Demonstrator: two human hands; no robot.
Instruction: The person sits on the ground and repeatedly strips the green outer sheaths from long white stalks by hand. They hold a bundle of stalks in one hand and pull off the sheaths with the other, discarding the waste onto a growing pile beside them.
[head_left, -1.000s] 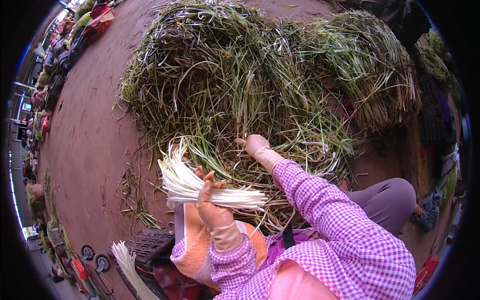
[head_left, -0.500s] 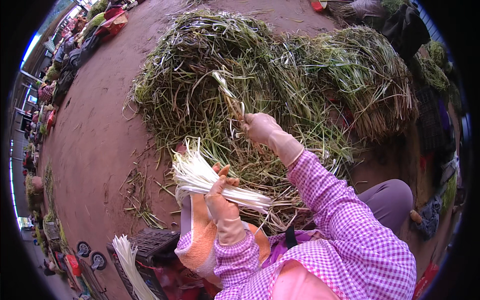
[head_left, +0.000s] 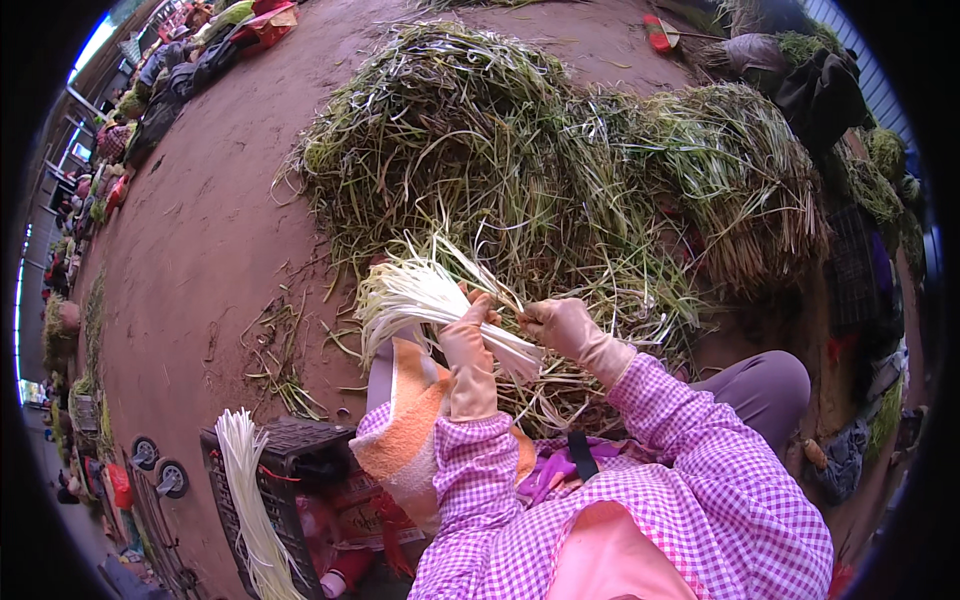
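Observation:
My gloved left hand (head_left: 472,352) is closed around a bundle of cleaned white stalks (head_left: 412,298), which look like blanched chives or young garlic. The bundle lies slantwise, its cut-looking ends pointing to the right. Just right of it, my gloved right hand (head_left: 566,328) pinches a few thin stalks (head_left: 484,276) with brownish skin near the fingers. Their pale tips reach up-left, over or beside the held bundle. Beyond both hands rises a large heap of uncleaned green stalks (head_left: 450,140). An orange and white towel (head_left: 405,400) lies over my leg beneath the left forearm.
A dark plastic crate (head_left: 290,435) stands at lower left, with another bundle of white stalks (head_left: 250,490) leaning along its side. Stacked green bundles (head_left: 750,180) lie at the right of the heap. A small wheeled cart (head_left: 165,480) sits further left. Loose trimmings (head_left: 285,355) litter the floor.
My right hand has come down and right, near the left hand, with the thin stalks it holds. The left hand and its bundle shifted slightly right; the whole view also moved a little.

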